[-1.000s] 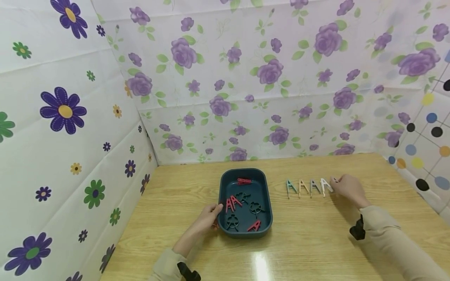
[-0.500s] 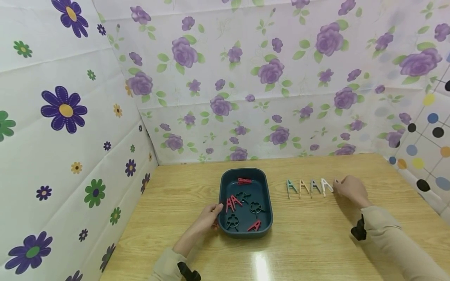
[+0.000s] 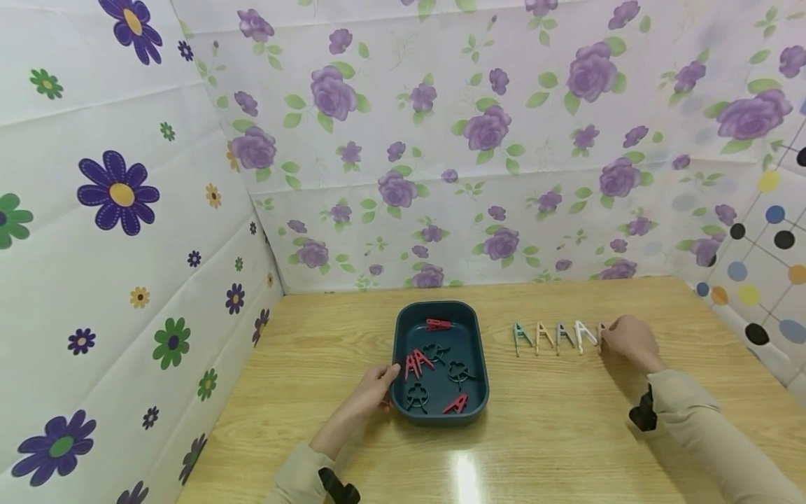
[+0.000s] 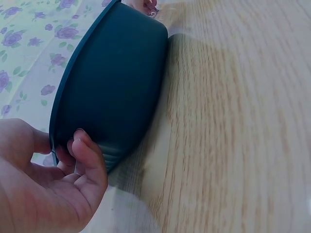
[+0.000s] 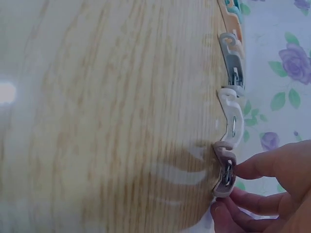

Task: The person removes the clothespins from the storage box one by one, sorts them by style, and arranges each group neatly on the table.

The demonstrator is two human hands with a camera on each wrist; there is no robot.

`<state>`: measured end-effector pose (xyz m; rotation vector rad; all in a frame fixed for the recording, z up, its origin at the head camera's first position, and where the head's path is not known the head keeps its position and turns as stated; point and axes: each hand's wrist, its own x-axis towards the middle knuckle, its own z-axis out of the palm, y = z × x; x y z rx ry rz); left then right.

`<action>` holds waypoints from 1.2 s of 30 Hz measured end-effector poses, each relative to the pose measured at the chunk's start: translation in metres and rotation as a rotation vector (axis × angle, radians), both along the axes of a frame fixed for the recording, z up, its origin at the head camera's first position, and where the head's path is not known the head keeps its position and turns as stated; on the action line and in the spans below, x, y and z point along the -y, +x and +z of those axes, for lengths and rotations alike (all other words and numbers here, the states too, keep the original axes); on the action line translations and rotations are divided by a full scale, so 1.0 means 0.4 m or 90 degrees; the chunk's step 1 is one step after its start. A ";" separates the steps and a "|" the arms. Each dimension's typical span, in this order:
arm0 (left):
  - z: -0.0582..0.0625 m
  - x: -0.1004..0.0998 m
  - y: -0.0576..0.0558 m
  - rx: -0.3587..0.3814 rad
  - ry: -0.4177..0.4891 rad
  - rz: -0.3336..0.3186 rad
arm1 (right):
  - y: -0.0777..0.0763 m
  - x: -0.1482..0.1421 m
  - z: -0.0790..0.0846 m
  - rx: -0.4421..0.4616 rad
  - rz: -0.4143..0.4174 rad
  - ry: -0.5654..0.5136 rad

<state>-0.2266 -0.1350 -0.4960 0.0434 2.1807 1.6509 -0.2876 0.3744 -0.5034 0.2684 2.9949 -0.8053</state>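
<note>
My left hand (image 3: pixel 373 387) grips the left wall of a dark teal plastic bin (image 4: pixel 112 73), thumb over the rim and fingers curled against the outside. Inside the bin lie several red clothespins (image 3: pixel 437 325) and several dark green round clips (image 3: pixel 458 372). At the right end of a row of clothespins, my right hand (image 3: pixel 632 341) pinches a mauve clothespin (image 5: pixel 225 170) that stands on the table. Beside it is a white clothespin (image 5: pixel 232 119), then a grey one (image 5: pixel 232 60), a peach one (image 3: pixel 543 337) and a green one (image 3: pixel 520 337).
The wooden table (image 3: pixel 535 427) bears the bin in the middle and the row to its right. A flowered cloth wall (image 3: pixel 390 231) closes the back. Patterned sheets hang at the left and right sides.
My right hand has shifted slightly to the right, and the mauve clothespin shows more plainly beside the white one. The left hand and the bin stay put.
</note>
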 end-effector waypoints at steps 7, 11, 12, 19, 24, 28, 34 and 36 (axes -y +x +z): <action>-0.001 0.001 -0.003 0.003 -0.003 0.001 | -0.002 -0.007 -0.007 -0.015 0.011 0.000; -0.001 0.002 -0.003 -0.002 -0.006 -0.001 | -0.002 -0.010 -0.008 -0.021 0.015 0.000; 0.000 0.002 -0.002 -0.003 -0.006 -0.002 | -0.002 -0.011 -0.009 -0.021 0.016 -0.002; 0.009 -0.001 0.006 -0.009 -0.007 -0.005 | -0.001 -0.015 -0.007 -0.022 0.024 -0.014; 0.014 -0.002 0.009 -0.009 -0.004 -0.003 | -0.006 -0.012 0.003 -0.033 0.019 -0.008; 0.010 -0.001 0.008 -0.010 -0.002 -0.005 | -0.007 0.000 0.022 -0.049 0.031 -0.001; 0.000 0.001 0.003 -0.013 0.000 -0.009 | -0.005 0.032 0.041 -0.060 0.053 -0.011; -0.001 0.001 0.002 -0.015 0.001 -0.009 | -0.005 0.044 0.045 -0.074 0.064 -0.015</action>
